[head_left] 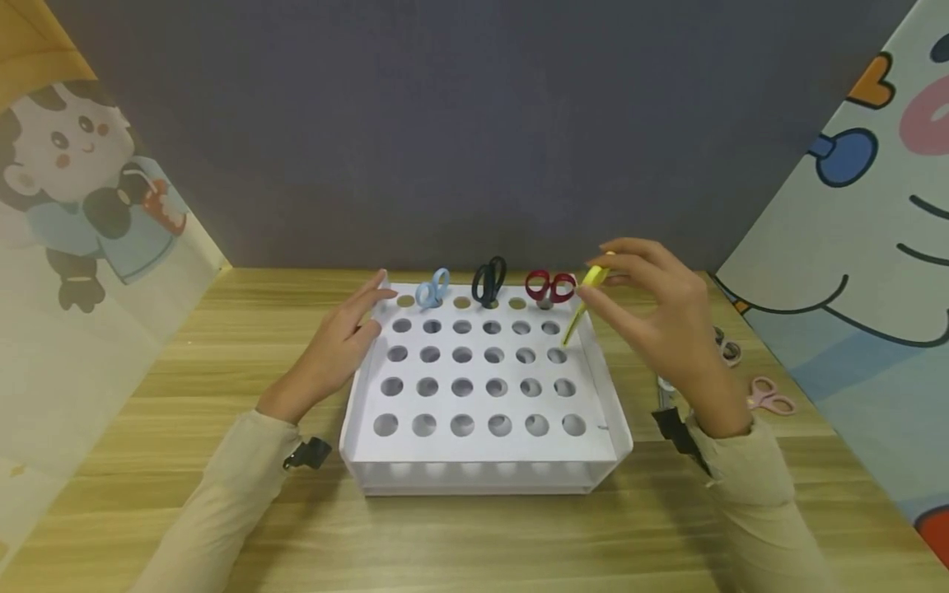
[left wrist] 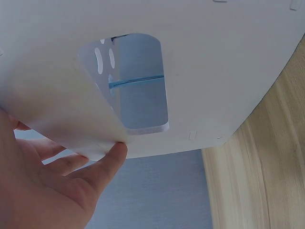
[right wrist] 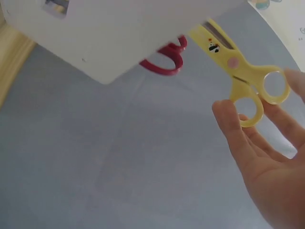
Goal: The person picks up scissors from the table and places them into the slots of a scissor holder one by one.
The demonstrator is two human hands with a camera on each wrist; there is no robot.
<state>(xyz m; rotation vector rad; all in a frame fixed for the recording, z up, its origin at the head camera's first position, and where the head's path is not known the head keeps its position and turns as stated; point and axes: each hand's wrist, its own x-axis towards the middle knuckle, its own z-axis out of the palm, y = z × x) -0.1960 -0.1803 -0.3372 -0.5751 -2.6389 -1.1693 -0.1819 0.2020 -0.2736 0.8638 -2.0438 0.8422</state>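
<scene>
Yellow scissors [head_left: 586,301] are hanging blade-down over the back right corner of the white holed rack [head_left: 482,445], pinched by the handles in the right hand [head_left: 660,317]. The left hand [head_left: 344,342] is resting flat-fingered against the rack's left rim. 3 pairs, blue [head_left: 433,289], black [head_left: 488,282] and red [head_left: 550,286], are already standing in the rack's back row; pink scissors [head_left: 771,397] are lying right of the rack, seemingly waiting.

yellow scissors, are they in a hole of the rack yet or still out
Out, as far as shows. The right hand holds the yellow scissors by the handles, tilted, blade tip just over the white rack near its right edge.
</scene>
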